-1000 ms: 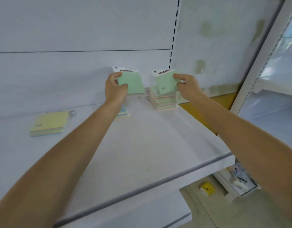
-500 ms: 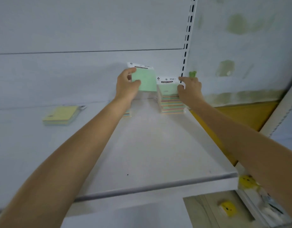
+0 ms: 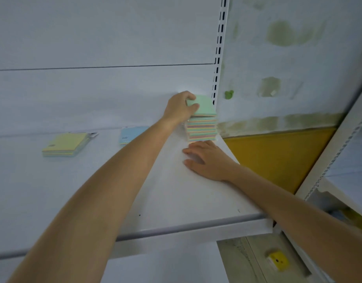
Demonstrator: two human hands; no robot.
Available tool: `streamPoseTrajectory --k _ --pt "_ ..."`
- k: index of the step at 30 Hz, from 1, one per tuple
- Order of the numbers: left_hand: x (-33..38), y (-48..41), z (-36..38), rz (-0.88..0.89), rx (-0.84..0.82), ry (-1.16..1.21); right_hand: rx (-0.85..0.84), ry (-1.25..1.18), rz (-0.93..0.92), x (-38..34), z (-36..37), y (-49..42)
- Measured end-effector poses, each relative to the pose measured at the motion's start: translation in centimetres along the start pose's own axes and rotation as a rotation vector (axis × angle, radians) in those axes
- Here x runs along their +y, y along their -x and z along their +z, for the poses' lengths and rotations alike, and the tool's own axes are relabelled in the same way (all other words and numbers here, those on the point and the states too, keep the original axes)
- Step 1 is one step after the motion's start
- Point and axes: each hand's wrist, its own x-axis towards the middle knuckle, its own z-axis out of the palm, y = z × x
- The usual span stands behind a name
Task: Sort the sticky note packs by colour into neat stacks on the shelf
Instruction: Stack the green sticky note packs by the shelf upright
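Fingers (image 3: 188, 96), L hand (image 3: 179, 109): curled on green pack (image 3: 205, 108) atop stack (image 3: 201, 129) | R hand (image 3: 208, 160): fingers straight, flat on shelf (image 3: 176, 201).

You have a white slotted upright (image 3: 220, 48) beside a stained wall (image 3: 298, 58) that carries a small green sticker (image 3: 229, 94). Below the wall you see a yellow panel (image 3: 278, 156), and a yellow object (image 3: 277, 260) lies on the floor (image 3: 243, 262).

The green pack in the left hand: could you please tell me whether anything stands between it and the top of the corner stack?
Nothing visible does. The left hand holds the green pack right at the top of the stack, and the right hand lies flat on the shelf in front of the stack's foot.
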Motion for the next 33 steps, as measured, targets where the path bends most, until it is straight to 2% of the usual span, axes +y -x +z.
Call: streamPoseTrajectory --k 2,5,13,20,26,30,33 --pt "-0.7 0.0 0.3 -0.037 -0.040 -0.090 0.000 0.008 -0.002 -0.1 0.1 0.1" --pt "-1.0 0.4 0.1 -0.066 -0.088 -0.081 0.004 0.015 -0.009 -0.1 0.0 0.1" --pt "-1.4 1.7 -0.1 0.121 -0.173 -0.327 0.004 0.014 -0.014 -0.1 0.0 0.2" --pt "-1.2 3.1 -1.5 0.168 -0.080 -0.423 -0.017 0.009 -0.019 -0.2 -0.2 0.2" --pt "-4.3 5.6 -7.0 0.124 -0.006 -0.603 -0.055 0.053 -0.017 -1.0 -0.7 -1.2" --pt "-7.0 8.0 -11.7 0.034 0.022 -0.630 0.048 0.017 -0.106 -5.8 -0.7 -2.3" --pt "-9.0 10.7 -15.9 -0.008 0.053 -0.660 0.054 0.024 -0.207 -11.4 0.9 -3.2"
